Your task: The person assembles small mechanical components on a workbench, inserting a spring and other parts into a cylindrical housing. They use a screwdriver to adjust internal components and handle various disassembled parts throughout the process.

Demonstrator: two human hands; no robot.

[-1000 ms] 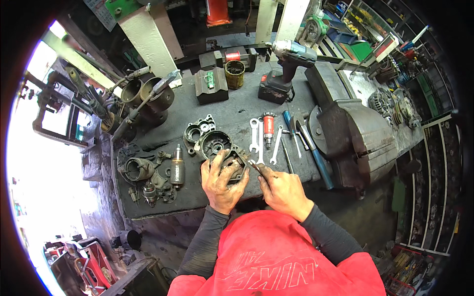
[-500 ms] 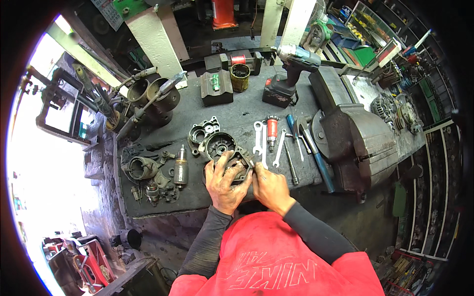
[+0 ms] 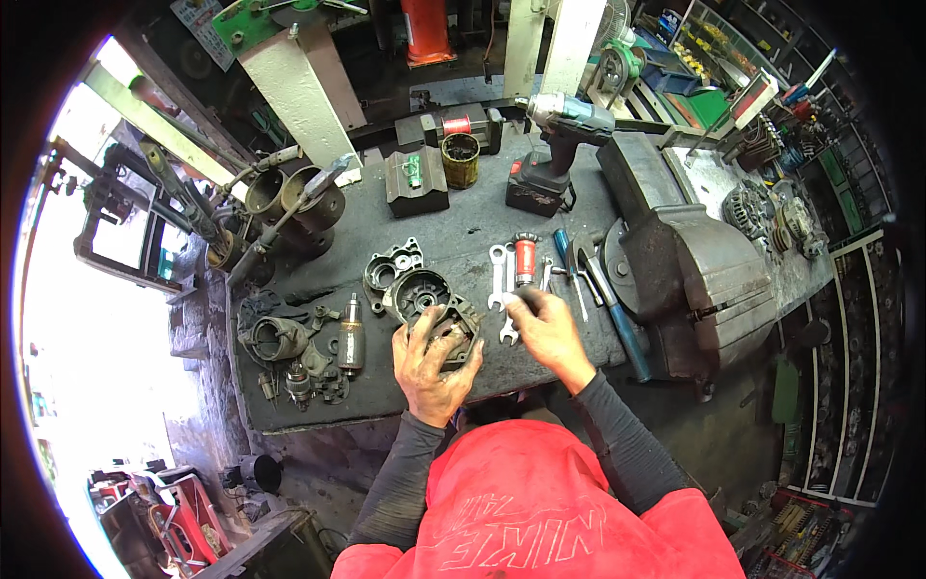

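Two hands are at work near the front edge of the dark counter (image 3: 463, 227). The left hand (image 3: 431, 362) lies spread over a round metal housing (image 3: 436, 307) at the front centre, fingers curled round its near rim and gripping it. The right hand (image 3: 548, 330) sits just right of the housing with fingers closed over the lower end of the spanners (image 3: 503, 280); what exactly it pinches cannot be told. At least two spanners lie side by side there, next to one red-handled tool (image 3: 524, 259) and one blue-handled screwdriver (image 3: 567, 259). A second, smaller housing (image 3: 393, 268) rests just behind the first. One cylindrical armature (image 3: 351, 333) stands left of the left hand, beside a cluster of small dark parts (image 3: 285, 347) at the left front corner. Toward the back edge stand one cordless drill (image 3: 555, 145), one open tin can (image 3: 460, 159), contents indistinct, and one dark block with a green label (image 3: 415, 179). One large vise (image 3: 690, 270) occupies the right end.
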